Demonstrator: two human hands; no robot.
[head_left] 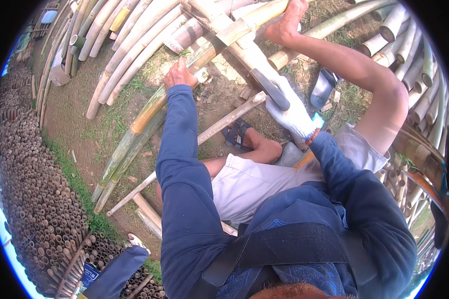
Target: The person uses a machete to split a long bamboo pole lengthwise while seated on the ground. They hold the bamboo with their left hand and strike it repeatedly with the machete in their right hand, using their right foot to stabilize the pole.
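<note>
My bare left hand (180, 74) is closed around a long green-and-yellow bamboo pole (148, 113) that slants from lower left to the top. A second, greener pole (129, 158) lies alongside it. In a white knitted glove, my right hand (289, 110) grips the dark handle of a long flat-bladed tool (270, 90). Its pale blade crosses the bamboo beyond my left hand; its exact kind and cutting edge cannot be made out. My bare right foot (283, 29) presses on the pole's upper part.
A thin wooden stick (229, 118) lies slantwise before my lap. My left foot wears a dark sandal (237, 133); a loose sandal (323, 88) lies at right. Bamboo poles (139, 47) spread at upper left, with more stacked at right. Cut bamboo pieces (40, 194) cover the left side.
</note>
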